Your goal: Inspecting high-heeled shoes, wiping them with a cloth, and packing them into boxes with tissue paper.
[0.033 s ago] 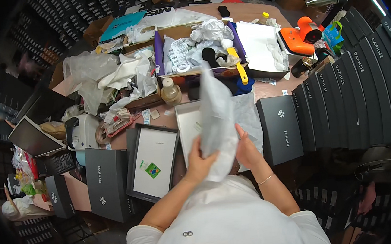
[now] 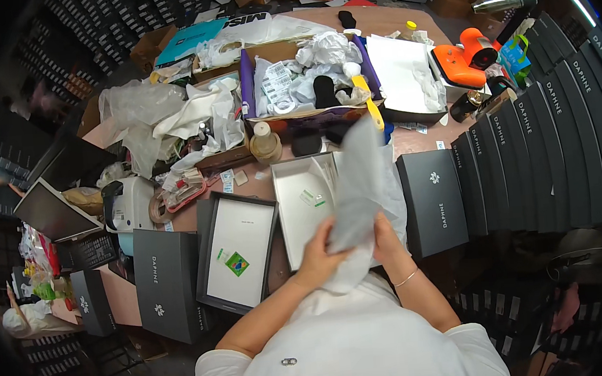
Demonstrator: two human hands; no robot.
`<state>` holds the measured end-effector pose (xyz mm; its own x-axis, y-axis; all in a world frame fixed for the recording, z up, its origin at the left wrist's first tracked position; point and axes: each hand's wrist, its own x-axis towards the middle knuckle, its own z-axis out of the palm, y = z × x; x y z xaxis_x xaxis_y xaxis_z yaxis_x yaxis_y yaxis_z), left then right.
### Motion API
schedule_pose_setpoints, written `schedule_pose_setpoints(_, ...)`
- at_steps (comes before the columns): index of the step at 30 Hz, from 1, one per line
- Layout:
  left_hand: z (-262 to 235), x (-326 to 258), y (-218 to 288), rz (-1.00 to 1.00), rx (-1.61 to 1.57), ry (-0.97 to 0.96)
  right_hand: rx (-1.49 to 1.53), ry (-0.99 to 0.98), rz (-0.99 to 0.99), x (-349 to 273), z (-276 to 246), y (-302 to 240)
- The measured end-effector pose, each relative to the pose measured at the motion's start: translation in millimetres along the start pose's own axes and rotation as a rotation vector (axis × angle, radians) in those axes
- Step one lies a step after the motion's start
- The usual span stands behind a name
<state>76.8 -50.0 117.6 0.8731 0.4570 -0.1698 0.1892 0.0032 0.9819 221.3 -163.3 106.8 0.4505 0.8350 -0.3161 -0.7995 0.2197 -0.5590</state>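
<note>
Tissue paper (image 2: 359, 183), white, blurred: left hand (image 2: 319, 259) grips its left edge; right hand (image 2: 387, 239) against the right, grip unclear. Likely light, soft, tearable; best cradled low.

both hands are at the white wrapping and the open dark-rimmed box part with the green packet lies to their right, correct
Not quite: the open dark-rimmed box part with the green packet lies to their left, as the head view shows. Both hands are at the white wrapping.
</note>
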Motion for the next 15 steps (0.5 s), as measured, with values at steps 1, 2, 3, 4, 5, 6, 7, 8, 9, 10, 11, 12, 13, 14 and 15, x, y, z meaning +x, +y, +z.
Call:
schedule_pose_setpoints(1, 8, -2, 7, 0.251, 0.189, -0.022, -0.036, -0.004, -0.012, 4, 2, -3)
schedule_pose_setpoints(2, 2, 1, 11, 0.199, 0.099, -0.064, -0.076, -0.009, -0.018, 6, 7, -7)
schedule_pose_setpoints(3, -8, 7, 14, 0.147, 0.011, -0.115, -0.11, -0.007, -0.03, 7, 9, -8)
schedule_pose_setpoints(4, -21, 11, 12, 0.153, 0.164, -0.153, -0.059, -0.001, 0.003, 14, 0, 1)
schedule_pose_setpoints(5, -38, 15, 9, 0.16, 0.319, -0.197, -0.203, 0.06, 0.032, 21, -4, 9)
schedule_pose_setpoints(6, -55, 17, 4, 0.169, 0.479, -0.243, -0.345, 0.119, 0.056, 30, -4, 21)
schedule_pose_setpoints(7, -68, 14, -7, 0.244, 0.717, -0.116, -0.486, 0.18, 0.079, 38, -4, 31)
schedule_pose_setpoints(8, -84, 11, -13, 0.258, 0.73, 0.003, -0.769, 0.018, 0.059, 46, -5, 40)
schedule_pose_setpoints(9, -94, 10, -10, 0.235, 0.627, 0.148, -1.056, -0.104, 0.273, 58, -23, 55)
schedule_pose_setpoints(10, -101, 13, 4, 0.142, 0.534, 0.178, -1.655, -0.275, 0.395, 75, -30, 75)
schedule_pose_setpoints(11, -103, 16, 13, 0.039, 0.434, 0.211, -1.796, -0.271, 0.31, 74, -22, 93)
schedule_pose_setpoints(12, -100, 23, 13, 0.113, 0.524, 0.162, -1.938, -0.26, 0.22, 67, -12, 112)
schedule_pose_setpoints(13, -96, 32, 11, 0.195, 0.614, 0.115, -2.08, -0.25, 0.121, 63, -8, 122)
schedule_pose_setpoints(14, -91, 43, 8, 0.28, 0.702, 0.071, -2.061, -0.29, -0.012, 55, -9, 120)
schedule_pose_setpoints(15, -80, 54, 0, 0.371, 0.803, 0.042, -2.044, -0.336, -0.143, 44, -7, 115)
